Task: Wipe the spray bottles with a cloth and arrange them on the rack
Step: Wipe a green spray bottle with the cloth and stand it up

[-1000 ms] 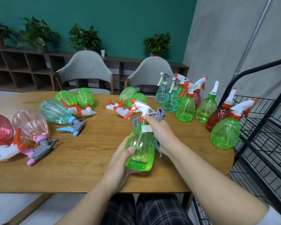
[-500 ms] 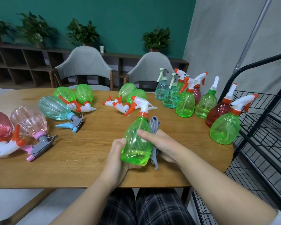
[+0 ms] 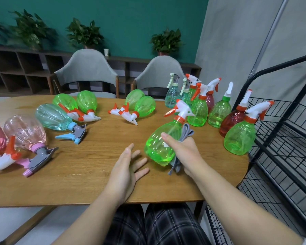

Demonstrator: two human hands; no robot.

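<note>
My right hand (image 3: 185, 152) grips a green spray bottle (image 3: 159, 147) with a white and orange trigger, tilted to the left above the table, with a grey cloth (image 3: 186, 132) pressed between palm and bottle. My left hand (image 3: 126, 167) hovers just left of the bottle, fingers spread, holding nothing. Several upright bottles stand at the table's right end, among them a green one (image 3: 239, 140) and a red one (image 3: 230, 121). Others lie on their sides to the left, such as a teal one (image 3: 53, 117) and a pink one (image 3: 25, 133). The black wire rack (image 3: 290, 138) stands at the right.
The wooden table (image 3: 78, 174) reaches across the view, its rounded right end close to the rack. Two grey chairs (image 3: 86, 71) stand behind it. A low shelf with potted plants (image 3: 85, 34) runs along the teal back wall.
My left hand has let go of the green bottle and opened. My right hand now holds the bottle alone with the cloth and has shifted it to the right.
</note>
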